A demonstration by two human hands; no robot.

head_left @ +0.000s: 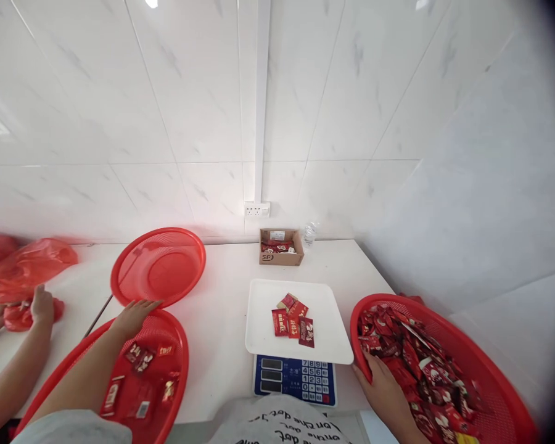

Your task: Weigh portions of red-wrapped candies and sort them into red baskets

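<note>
My left hand (pixel 134 319) is closed over the far rim of a red plastic basket (pixel 184 351) at the left front. Several wrapped snack packets (pixel 139 357) lie scattered in that basket. On the right, my right hand (pixel 382 383) grips the near-left rim of a second red basket (pixel 358 308), which is heaped with small red packets (pixel 416 357). Between the baskets stands a digital scale (pixel 293 379) with a white tray (pixel 263 308). Several red packets (pixel 295 320) lie in a small group on the tray.
A red basket (pixel 160 265) sits behind the left one. At the back, a small cardboard box (pixel 281 256) holds packets beside a clear plastic item (pixel 309 233). Another person's hand (pixel 41 305) is on a red bag (pixel 18 316) at far left. The wall has a socket (pixel 257 210).
</note>
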